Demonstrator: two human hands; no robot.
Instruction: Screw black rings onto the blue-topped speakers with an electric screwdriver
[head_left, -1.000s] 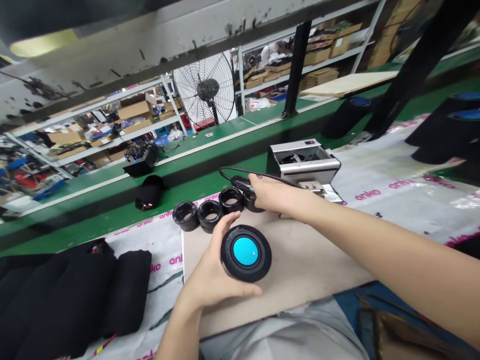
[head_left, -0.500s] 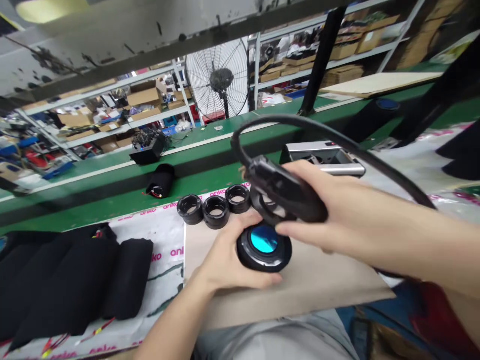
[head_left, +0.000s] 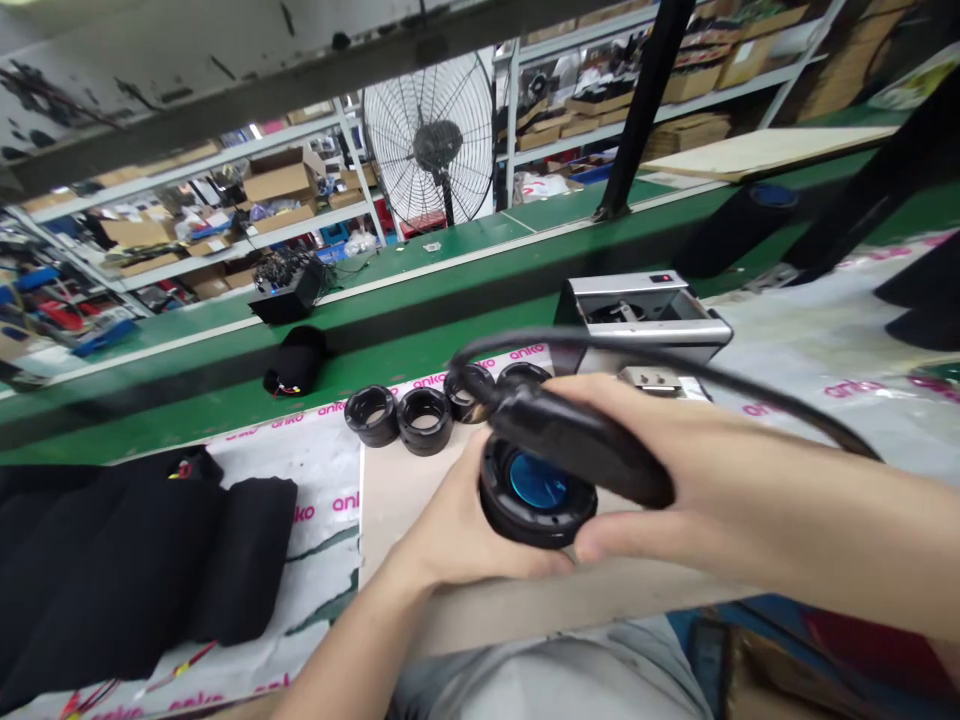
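Black part (head_left: 517, 522): looks hard, maybe slippery; best held by sides. Left hand (head_left: 456, 532) curled round it, right hand (head_left: 686, 445) gripping corded tool (head_left: 577, 440). Blue middle (head_left: 537, 482) could scratch.

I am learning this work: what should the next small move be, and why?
Perhaps the right hand should ease the corded black piece slightly lower, if a gap exists: it is over the blue-centred round part, which the left hand cups.

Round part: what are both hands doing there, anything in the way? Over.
Left hand around round part. Right hand gripping black tool over it. Tool partly hides it.
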